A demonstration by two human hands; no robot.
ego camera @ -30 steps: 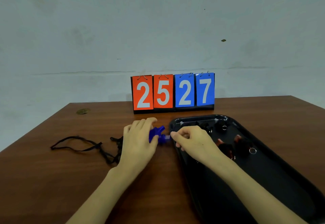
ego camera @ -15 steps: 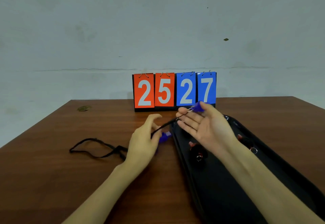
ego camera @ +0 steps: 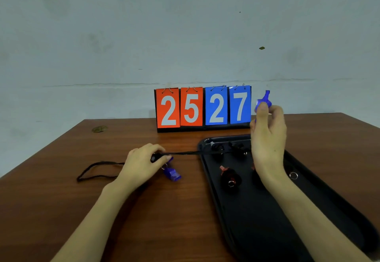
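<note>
Now: right hand (ego camera: 268,138) is raised above the far end of the black tray (ego camera: 207,179), thumb and fingers pinching a blue whistle (ego camera: 265,99) with its mouthpiece up, just right of the score flip-board (ego camera: 203,107). Left hand (ego camera: 141,165) rests on the counter (ego camera: 164,220), fingers curled round a black cord (ego camera: 185,153). A second blue whistle (ego camera: 172,175) lies on the counter just beside its fingertips.

Cord: runs nearly straight from the left hand across the tray's near-left rim toward the right wrist, where it passes out of sight. Slack loop trails on the counter behind the left hand.

Judgement: the left hand anchors the cord low so it stays stretched, while the right lifts its whistle clear for handling. Whether that whistle is tied to this cord, I cannot tell.

Room: tray holds dark whistles (ego camera: 229,176) and a small metal ring (ego camera: 293,175) under the right forearm, so a straight drop risks knocking them. The cord crosses the raised rim and could snag there. Open counter lies left of and in front of the left hand; the flip-board closes off the far side.
</note>
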